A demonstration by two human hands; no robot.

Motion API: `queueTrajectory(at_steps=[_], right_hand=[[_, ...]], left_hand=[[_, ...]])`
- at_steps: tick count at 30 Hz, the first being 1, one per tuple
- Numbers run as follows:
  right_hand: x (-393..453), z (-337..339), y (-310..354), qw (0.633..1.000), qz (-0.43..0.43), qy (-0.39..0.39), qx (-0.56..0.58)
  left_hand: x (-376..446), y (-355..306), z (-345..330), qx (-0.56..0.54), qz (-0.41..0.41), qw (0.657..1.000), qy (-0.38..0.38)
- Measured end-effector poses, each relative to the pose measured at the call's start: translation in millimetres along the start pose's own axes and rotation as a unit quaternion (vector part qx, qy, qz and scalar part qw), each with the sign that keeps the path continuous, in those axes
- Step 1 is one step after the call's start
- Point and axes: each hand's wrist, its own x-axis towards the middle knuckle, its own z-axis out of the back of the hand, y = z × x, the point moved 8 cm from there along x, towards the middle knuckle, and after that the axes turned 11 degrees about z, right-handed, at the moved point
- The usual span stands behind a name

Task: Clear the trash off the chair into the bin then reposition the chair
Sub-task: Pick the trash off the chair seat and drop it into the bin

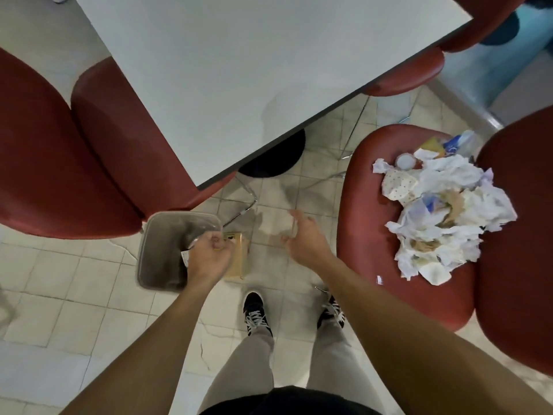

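Observation:
A red chair (363, 241) stands at the right, and a pile of crumpled paper and wrappers (443, 211) covers the back of its seat. On the floor at lower left is a grey square bin (160, 235). My left hand (209, 259) hangs over the bin's right rim, fingers curled round a small piece of trash that is mostly hidden. My right hand (302, 238) hovers in the air between bin and chair, fingers loose and holding nothing. It is apart from the chair's left edge.
A white table (239, 70) fills the top, with its black base (275, 157) on the tiled floor. Red chairs sit at the left (45, 145) and top right (413, 73). A flat tan box (239, 265) lies beside the bin. My shoes (254, 310) stand below.

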Motion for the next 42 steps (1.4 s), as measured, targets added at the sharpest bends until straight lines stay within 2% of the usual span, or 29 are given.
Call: queueTrajectory(at_steps=[7,13,20,26,32,42], right_hand=[[-15,103,-83,0.997,-0.045,-0.061,-0.009],[-20,179,-157,0.990,-0.092,-0.111,0.005],[-7,252,-238,0.977,-0.130,-0.170,0.008],[9,263,-305,0.972,-0.184,-0.147,0.014],[28,258,-358,0.964,-0.215,-0.155,0.020],[51,253,-383,0.953,-0.225,-0.200,0.018]], left_hand=[[-24,-63,-112,0.025,-0.033,0.996,0.079],[-57,-133,-203,0.114,-0.107,0.982,0.104],[-69,-201,-315,0.167,-0.146,0.965,0.139],[-63,-231,-395,0.206,-0.160,0.953,0.157],[-39,-240,-457,0.250,-0.175,0.941,0.145],[-14,-238,-514,0.272,-0.182,0.933,0.148]])
